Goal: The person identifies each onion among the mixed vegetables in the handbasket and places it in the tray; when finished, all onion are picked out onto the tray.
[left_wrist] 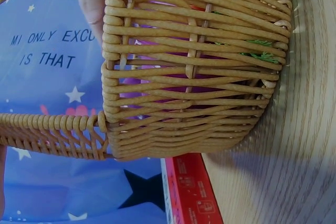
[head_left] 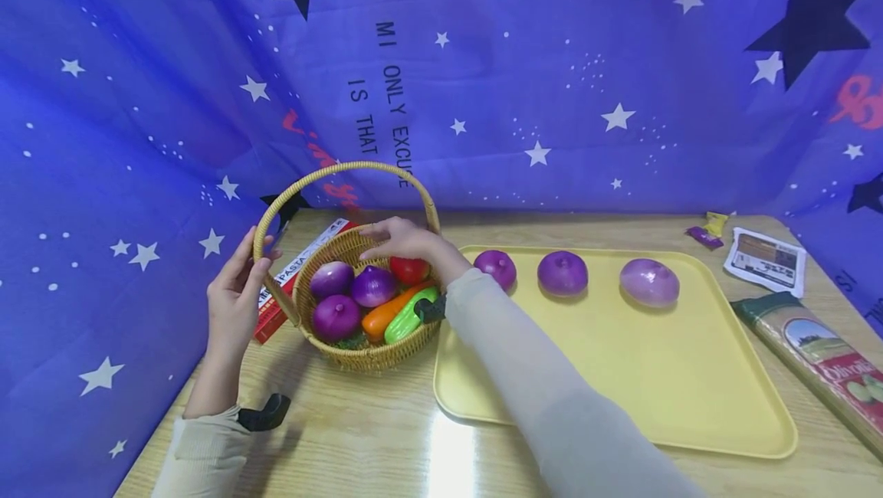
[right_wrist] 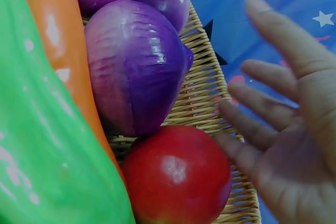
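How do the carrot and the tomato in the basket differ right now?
The carrot is orange, long and tapered, lying slantwise beside the green vegetable; the tomato is red and round. The carrot lies nearer the basket's front rim, the tomato at the back, just under the open right hand. The left hand holds the handle. Both are glossy and sit next to purple onions.

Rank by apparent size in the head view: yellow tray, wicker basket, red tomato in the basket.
1. yellow tray
2. wicker basket
3. red tomato, partly hidden by the right hand
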`<action>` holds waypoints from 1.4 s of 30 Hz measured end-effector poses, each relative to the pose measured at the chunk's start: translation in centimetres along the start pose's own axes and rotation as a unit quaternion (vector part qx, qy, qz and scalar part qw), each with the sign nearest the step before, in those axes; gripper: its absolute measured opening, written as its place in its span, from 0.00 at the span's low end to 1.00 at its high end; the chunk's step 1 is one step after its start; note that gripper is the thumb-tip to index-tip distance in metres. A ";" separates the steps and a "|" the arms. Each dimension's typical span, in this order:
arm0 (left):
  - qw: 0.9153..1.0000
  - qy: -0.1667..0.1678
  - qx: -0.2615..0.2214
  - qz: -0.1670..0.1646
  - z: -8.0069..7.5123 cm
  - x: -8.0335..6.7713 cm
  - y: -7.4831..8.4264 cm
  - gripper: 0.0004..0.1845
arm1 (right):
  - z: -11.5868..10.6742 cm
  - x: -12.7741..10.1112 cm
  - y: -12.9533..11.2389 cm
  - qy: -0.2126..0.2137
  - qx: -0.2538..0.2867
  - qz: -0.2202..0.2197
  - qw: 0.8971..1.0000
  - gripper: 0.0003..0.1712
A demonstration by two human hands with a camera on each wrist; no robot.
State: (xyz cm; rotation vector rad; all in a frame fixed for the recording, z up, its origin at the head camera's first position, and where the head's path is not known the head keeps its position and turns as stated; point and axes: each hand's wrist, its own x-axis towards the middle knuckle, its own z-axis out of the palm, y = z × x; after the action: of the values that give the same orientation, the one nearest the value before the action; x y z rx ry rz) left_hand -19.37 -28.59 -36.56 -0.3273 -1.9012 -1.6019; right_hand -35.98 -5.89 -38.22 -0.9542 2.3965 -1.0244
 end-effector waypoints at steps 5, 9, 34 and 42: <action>1.000 -0.001 -0.012 0.006 -0.1 0.0 0.0 0.24 | 0.4 0.1 0.1 -0.040 -0.049 0.010 0.998 0.39; 1.000 -0.005 -0.021 0.010 -0.1 0.1 -0.1 0.24 | 0.7 0.3 0.3 -0.070 -0.075 0.006 0.995 0.41; 1.000 -0.004 -0.010 0.006 -0.2 0.1 -0.2 0.24 | 1.5 0.1 -0.8 -0.138 -0.191 0.013 0.972 0.40; 1.000 -0.006 -0.017 0.015 -0.2 0.2 -0.3 0.24 | 1.5 0.2 -1.0 -0.135 -0.185 0.029 0.973 0.40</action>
State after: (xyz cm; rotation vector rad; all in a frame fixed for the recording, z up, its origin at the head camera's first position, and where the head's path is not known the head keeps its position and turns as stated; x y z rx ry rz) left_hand -19.63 -28.89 -36.70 -0.3775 -1.8710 -1.6165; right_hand -34.83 -7.25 -38.54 -1.0591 2.4049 -0.3979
